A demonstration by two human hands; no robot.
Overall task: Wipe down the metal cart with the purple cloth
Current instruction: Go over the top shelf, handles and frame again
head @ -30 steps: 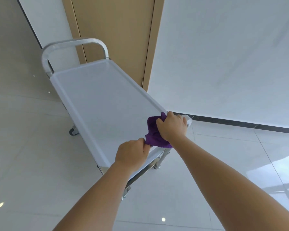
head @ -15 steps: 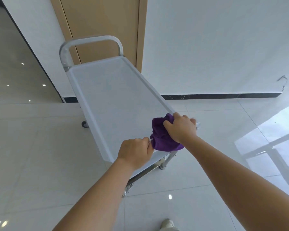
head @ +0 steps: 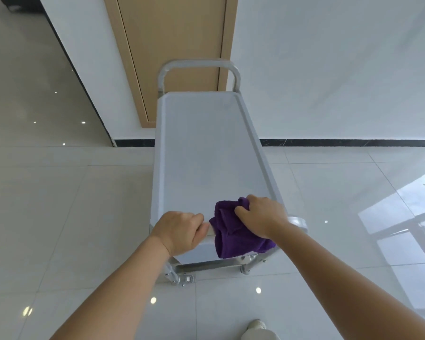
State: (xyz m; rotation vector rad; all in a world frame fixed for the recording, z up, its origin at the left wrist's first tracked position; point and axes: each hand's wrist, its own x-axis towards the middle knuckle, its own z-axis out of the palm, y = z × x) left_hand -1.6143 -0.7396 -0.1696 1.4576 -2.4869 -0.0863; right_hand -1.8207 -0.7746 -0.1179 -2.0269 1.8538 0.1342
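Fingers of the right hand (head: 261,218) curl round a crumpled purple cloth (head: 233,233), pressing it on the near end of the grey metal cart (head: 206,153). Just beside it, the left hand (head: 180,231) grips the cart's near rim. Beyond the cart's far curved handle (head: 198,66) stands a tan wooden door (head: 172,45).

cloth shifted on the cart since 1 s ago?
No. The purple cloth remains bunched at the cart's near right corner under the right hand; the camera swung instead.
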